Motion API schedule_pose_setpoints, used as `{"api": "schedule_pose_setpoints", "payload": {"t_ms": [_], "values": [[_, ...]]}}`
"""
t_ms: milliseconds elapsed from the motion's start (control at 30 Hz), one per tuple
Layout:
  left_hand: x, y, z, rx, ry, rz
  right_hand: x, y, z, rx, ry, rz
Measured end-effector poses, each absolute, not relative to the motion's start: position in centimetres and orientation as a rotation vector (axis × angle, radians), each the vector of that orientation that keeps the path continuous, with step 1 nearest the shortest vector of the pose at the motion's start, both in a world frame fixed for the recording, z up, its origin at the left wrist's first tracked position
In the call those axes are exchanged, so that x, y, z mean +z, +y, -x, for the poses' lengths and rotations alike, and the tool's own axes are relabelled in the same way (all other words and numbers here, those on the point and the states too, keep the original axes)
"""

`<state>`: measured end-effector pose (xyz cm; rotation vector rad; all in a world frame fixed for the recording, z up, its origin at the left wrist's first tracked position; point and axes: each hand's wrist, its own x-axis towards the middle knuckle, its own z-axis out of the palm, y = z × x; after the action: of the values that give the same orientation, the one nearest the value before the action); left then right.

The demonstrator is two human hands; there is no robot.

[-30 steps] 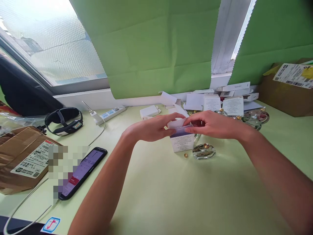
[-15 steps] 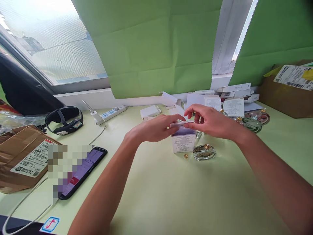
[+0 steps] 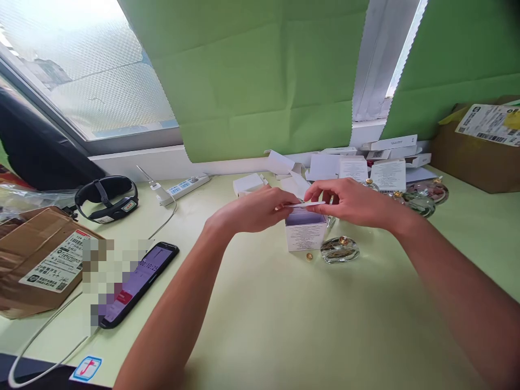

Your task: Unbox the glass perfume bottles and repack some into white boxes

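Lifted since a moment ago, the flap (image 3: 304, 205) now lies level over the box (image 3: 305, 234) at frame centre, pinched by left hand (image 3: 252, 210) and right hand (image 3: 352, 201), so the box is nearly closed.

The small box (image 3: 305, 236) is matt white card, the bottle (image 3: 339, 250) glossy clear glass, the tabletop (image 3: 284, 325) smooth and matt.

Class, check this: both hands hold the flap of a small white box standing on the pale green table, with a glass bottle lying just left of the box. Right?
Not quite. In the head view the glass bottle lies just right of the small white box, not left. Both the left hand and right hand do hold its flap over the pale green table.
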<state>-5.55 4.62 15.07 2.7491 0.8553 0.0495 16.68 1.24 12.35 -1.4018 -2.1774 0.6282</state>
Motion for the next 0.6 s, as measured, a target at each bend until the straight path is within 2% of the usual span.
{"api": "schedule_pose_setpoints", "payload": {"t_ms": [367,600], "values": [[14.63,4.79,5.27,0.055,0.917,-2.716,12.12,1.39,-16.52,0.651,-2.178,1.363],[14.77,4.60,5.40,-0.086,0.930,-2.719,12.00,1.52,-16.51,0.618,-2.206,1.316]]}}
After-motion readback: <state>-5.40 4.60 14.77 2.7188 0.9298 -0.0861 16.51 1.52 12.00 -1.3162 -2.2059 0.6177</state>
